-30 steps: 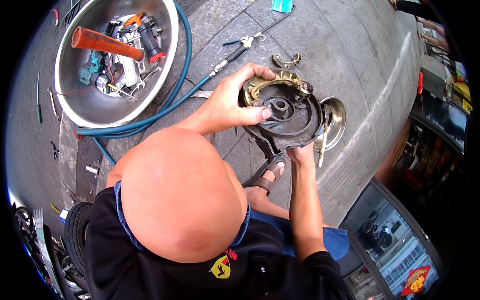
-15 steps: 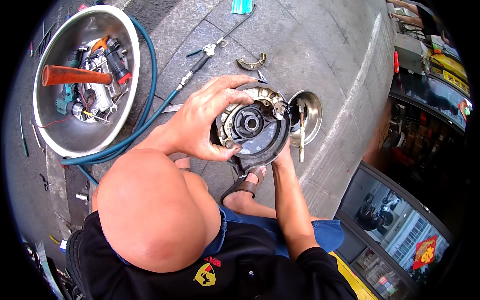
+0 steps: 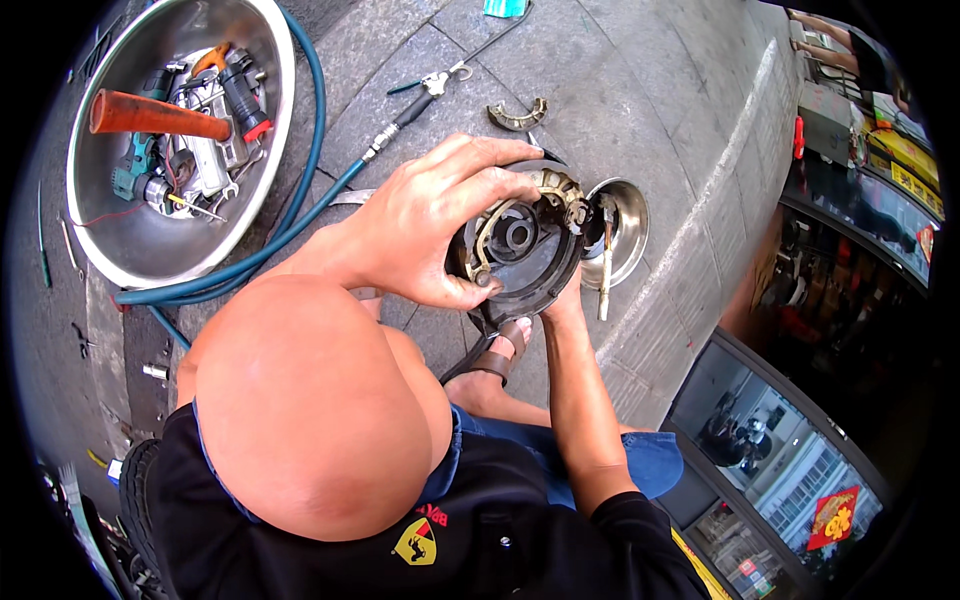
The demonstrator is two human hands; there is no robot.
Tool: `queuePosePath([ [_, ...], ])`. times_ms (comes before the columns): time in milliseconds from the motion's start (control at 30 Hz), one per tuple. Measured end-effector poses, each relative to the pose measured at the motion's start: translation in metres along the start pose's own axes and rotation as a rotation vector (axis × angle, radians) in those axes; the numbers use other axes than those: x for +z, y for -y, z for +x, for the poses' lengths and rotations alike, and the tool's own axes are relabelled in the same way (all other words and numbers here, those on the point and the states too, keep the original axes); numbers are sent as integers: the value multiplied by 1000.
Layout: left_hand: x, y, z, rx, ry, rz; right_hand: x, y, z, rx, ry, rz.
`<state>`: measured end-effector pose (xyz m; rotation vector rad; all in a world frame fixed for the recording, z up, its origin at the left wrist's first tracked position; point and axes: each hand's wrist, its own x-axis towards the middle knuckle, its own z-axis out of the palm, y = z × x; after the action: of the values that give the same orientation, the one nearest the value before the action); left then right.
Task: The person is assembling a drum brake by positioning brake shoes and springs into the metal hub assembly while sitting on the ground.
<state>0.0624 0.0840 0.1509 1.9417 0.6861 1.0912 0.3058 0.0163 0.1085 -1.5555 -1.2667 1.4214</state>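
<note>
Above my feet, between my hands, is a round dark brake backing plate (image 3: 527,277), with a hub hole in its middle. A curved, pale brake shoe (image 3: 490,240) is on its left and upper side. My left hand (image 3: 425,220) grips this side, thumb at the lower end of the shoe and fingers over the top edge. My right hand (image 3: 566,302) holds the plate from below at the right, its fingers hidden behind it. A second brake shoe (image 3: 518,120) lies on the paving beyond.
A metal bowl (image 3: 640,235) with a brush (image 3: 606,265) stands right of the plate. At left is a large metal basin (image 3: 90,235) holding tools, including an orange-handled one (image 3: 160,117). A blue hose (image 3: 318,120) with an air gun (image 3: 435,83) curves beside it. Glass-fronted cabinets (image 3: 770,420) stand right.
My left hand and the backing plate have shifted slightly right in the picture, and the plate is tilted differently. The left fingers reach further over its top. Both hands keep their hold.
</note>
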Motion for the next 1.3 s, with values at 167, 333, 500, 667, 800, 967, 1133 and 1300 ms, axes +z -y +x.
queuePosePath([
  [167,4,1,4,-23,5,-27,0,5,-4,31,-20,126],
  [333,5,2,2,-48,5,-41,2,5,-5,22,0,78],
  [500,6,5,3,-45,13,-39,3,7,-4,107,-41,129],
  [667,12,12,-1,-54,-53,-79,-6,2,-8,60,-7,67],
  [800,15,14,-13,-534,-186,-790,0,19,-12,-27,-107,-212],
  [967,12,8,-3,-732,-263,-1106,20,40,3,-187,-222,-34],
  [1133,5,-2,2,-770,-284,-1120,25,44,0,-3,-220,108],
  [1300,-14,-20,41,-740,-220,-959,26,94,15,-166,-176,651],
])
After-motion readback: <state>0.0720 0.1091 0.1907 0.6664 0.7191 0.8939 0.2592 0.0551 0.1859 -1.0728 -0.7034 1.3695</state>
